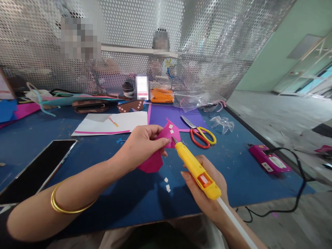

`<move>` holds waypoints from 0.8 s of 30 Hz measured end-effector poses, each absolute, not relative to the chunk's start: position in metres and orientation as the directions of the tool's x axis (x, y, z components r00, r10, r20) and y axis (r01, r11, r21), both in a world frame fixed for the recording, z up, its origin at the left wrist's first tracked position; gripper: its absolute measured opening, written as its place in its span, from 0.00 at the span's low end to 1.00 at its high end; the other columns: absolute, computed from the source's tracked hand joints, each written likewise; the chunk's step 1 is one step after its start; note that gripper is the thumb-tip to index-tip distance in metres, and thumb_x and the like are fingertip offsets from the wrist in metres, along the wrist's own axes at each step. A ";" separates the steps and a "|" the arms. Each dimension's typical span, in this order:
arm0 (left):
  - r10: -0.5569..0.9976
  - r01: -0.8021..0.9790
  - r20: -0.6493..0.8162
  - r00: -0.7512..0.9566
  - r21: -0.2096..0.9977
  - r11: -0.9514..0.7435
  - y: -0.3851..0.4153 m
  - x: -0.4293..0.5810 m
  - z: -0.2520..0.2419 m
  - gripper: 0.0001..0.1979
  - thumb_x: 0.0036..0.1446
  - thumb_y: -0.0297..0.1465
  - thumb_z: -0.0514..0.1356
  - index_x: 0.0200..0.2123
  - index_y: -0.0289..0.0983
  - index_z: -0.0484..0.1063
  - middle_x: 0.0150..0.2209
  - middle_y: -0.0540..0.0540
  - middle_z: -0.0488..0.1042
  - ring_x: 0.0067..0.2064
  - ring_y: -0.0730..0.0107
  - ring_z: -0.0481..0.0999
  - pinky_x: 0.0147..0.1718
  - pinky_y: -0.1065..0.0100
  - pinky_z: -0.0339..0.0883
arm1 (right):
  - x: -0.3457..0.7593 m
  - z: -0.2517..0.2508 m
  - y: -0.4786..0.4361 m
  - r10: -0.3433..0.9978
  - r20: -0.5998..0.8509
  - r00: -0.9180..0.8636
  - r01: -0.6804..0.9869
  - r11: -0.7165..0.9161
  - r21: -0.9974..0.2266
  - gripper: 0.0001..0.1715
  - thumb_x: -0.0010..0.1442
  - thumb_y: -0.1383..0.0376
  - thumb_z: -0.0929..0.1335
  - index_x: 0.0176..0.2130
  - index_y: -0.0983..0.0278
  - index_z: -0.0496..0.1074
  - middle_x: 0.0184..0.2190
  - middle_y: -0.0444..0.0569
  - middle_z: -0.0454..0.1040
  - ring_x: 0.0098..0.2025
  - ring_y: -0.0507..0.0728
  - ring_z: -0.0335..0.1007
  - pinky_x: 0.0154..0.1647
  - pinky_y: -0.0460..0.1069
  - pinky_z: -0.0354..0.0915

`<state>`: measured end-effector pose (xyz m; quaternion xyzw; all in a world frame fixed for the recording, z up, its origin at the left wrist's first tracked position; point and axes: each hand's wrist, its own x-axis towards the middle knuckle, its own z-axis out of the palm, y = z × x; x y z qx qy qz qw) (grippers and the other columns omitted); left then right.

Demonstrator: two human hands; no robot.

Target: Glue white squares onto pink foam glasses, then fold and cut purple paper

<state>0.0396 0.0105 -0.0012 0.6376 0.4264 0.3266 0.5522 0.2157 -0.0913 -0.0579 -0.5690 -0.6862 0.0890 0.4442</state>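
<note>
Pink piece (151,164): flat, bright magenta, irregular outline, narrow point at top, broader rounded lower part, held up above the blue table (114,197) at center. Two small white squares (171,127) sit near its upper tip, one just below the other. Material unclear.

Glue gun (190,162): yellow body, dark metal nozzle, orange part in a side opening, long white stick (236,221) out the back. Nozzle points up-left at the pink piece, near the left thumb; contact can't be told.

Left hand (140,143): pinching the pink piece, thumb in front pointing right, fingers mostly behind. Forearm slants up from lower left, gold bangle (53,204) on it. Right hand (198,193): wrapped around the gun body from below, thumb on left side, forearm from lower right. Trigger finger hidden.

Loose white bits (168,188) on table below; scissors (193,126) beyond, right.
</note>
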 end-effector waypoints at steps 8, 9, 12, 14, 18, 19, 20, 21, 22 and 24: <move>0.907 0.191 -0.064 0.416 0.981 -0.018 0.011 0.039 -0.002 0.05 0.54 0.32 0.65 0.31 0.37 0.75 0.24 0.52 0.77 0.25 0.74 0.77 0.26 0.74 0.67 | 0.215 -0.061 -0.092 0.867 0.493 0.069 0.724 0.297 -0.623 0.10 0.62 0.57 0.67 0.33 0.60 0.64 0.24 0.42 0.70 0.21 0.51 0.67 0.21 0.46 0.61; 0.908 0.192 -0.067 0.413 0.981 -0.015 0.011 0.040 -0.002 0.05 0.53 0.32 0.65 0.31 0.37 0.75 0.24 0.52 0.77 0.25 0.74 0.77 0.26 0.74 0.67 | 0.215 -0.062 -0.091 0.867 0.493 0.069 0.720 0.299 -0.626 0.11 0.62 0.57 0.67 0.33 0.60 0.64 0.24 0.41 0.69 0.21 0.51 0.67 0.20 0.46 0.61; 0.912 0.191 -0.070 0.405 0.982 -0.009 0.010 0.040 -0.001 0.05 0.53 0.32 0.65 0.30 0.36 0.75 0.24 0.51 0.78 0.25 0.73 0.77 0.25 0.74 0.67 | 0.215 -0.062 -0.091 0.870 0.488 0.070 0.714 0.298 -0.633 0.12 0.62 0.57 0.67 0.33 0.60 0.63 0.23 0.40 0.68 0.20 0.50 0.65 0.20 0.46 0.60; 0.912 0.189 -0.070 0.403 0.982 -0.008 0.010 0.041 0.000 0.05 0.52 0.32 0.65 0.30 0.36 0.75 0.25 0.51 0.78 0.25 0.73 0.77 0.25 0.73 0.67 | 0.215 -0.062 -0.091 0.870 0.488 0.070 0.711 0.299 -0.636 0.12 0.62 0.56 0.67 0.32 0.60 0.63 0.23 0.40 0.67 0.20 0.50 0.64 0.19 0.46 0.59; 0.913 0.194 -0.073 0.401 0.981 -0.007 0.009 0.041 0.000 0.04 0.52 0.31 0.65 0.30 0.36 0.75 0.24 0.51 0.77 0.24 0.73 0.77 0.25 0.73 0.67 | 0.215 -0.062 -0.091 0.866 0.495 0.071 0.719 0.299 -0.627 0.13 0.62 0.56 0.67 0.32 0.60 0.61 0.22 0.39 0.66 0.19 0.49 0.63 0.18 0.45 0.58; 0.914 0.194 -0.071 0.399 0.981 -0.009 0.009 0.041 0.000 0.04 0.52 0.31 0.65 0.30 0.36 0.75 0.24 0.51 0.77 0.24 0.73 0.76 0.25 0.73 0.68 | 0.215 -0.062 -0.091 0.865 0.496 0.073 0.723 0.297 -0.623 0.13 0.62 0.56 0.67 0.31 0.60 0.61 0.22 0.39 0.66 0.19 0.49 0.63 0.18 0.45 0.58; 0.915 0.193 -0.068 0.397 0.981 -0.011 0.009 0.041 0.000 0.04 0.52 0.31 0.65 0.30 0.36 0.75 0.24 0.51 0.77 0.24 0.73 0.76 0.25 0.73 0.68 | 0.215 -0.062 -0.091 0.866 0.494 0.074 0.727 0.293 -0.622 0.13 0.62 0.56 0.67 0.31 0.60 0.61 0.22 0.39 0.66 0.19 0.49 0.63 0.18 0.45 0.58; 0.916 0.191 -0.065 0.397 0.981 -0.013 0.009 0.041 0.000 0.04 0.52 0.31 0.65 0.30 0.36 0.75 0.24 0.51 0.78 0.24 0.72 0.76 0.26 0.72 0.68 | 0.215 -0.062 -0.091 0.867 0.492 0.076 0.729 0.288 -0.621 0.13 0.62 0.56 0.67 0.31 0.60 0.61 0.22 0.39 0.66 0.19 0.49 0.63 0.19 0.45 0.58; 0.915 0.187 -0.064 0.399 0.982 -0.013 0.009 0.042 0.000 0.04 0.52 0.31 0.65 0.30 0.36 0.75 0.25 0.51 0.78 0.24 0.73 0.76 0.26 0.72 0.69 | 0.215 -0.062 -0.091 0.869 0.489 0.077 0.730 0.284 -0.622 0.13 0.62 0.56 0.67 0.31 0.60 0.61 0.22 0.39 0.66 0.19 0.49 0.63 0.18 0.45 0.58; 0.913 0.176 -0.061 0.402 0.984 -0.011 0.010 0.042 0.000 0.04 0.52 0.31 0.65 0.30 0.36 0.75 0.26 0.51 0.79 0.24 0.73 0.76 0.26 0.72 0.69 | 0.215 -0.062 -0.092 0.869 0.488 0.080 0.731 0.282 -0.622 0.14 0.62 0.55 0.67 0.31 0.60 0.61 0.22 0.39 0.66 0.19 0.49 0.63 0.19 0.45 0.58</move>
